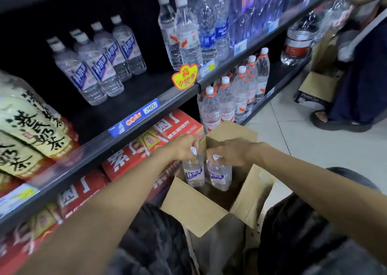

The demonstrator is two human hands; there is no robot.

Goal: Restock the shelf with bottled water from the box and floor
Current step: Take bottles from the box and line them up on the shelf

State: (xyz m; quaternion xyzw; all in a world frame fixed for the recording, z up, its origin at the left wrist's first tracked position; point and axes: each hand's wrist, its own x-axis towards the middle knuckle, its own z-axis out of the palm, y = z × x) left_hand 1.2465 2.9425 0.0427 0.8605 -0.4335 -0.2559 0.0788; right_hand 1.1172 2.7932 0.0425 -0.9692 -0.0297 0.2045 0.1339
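An open cardboard box [194, 207] stands on the floor between my knees. My left hand [182, 148] grips the white cap and neck of a water bottle [193, 174] with a blue and white label. My right hand [230, 152] grips the top of a second matching bottle [219, 177]. Both bottles stand upright, their lower halves inside the box. On the middle shelf [134, 99] above, several bottles of the same kind [96, 63] stand in two short rows at the back, with bare shelf in front of them.
Other water bottles [194, 30] fill the shelf to the right. Red drink cartons [146, 149] sit on the bottom shelf, beside large handled bottles [236, 94]. Tea bottles [31, 132] crowd the left. Another person [360, 69] stands at the right, beside a second box [320, 84] on the tiled floor.
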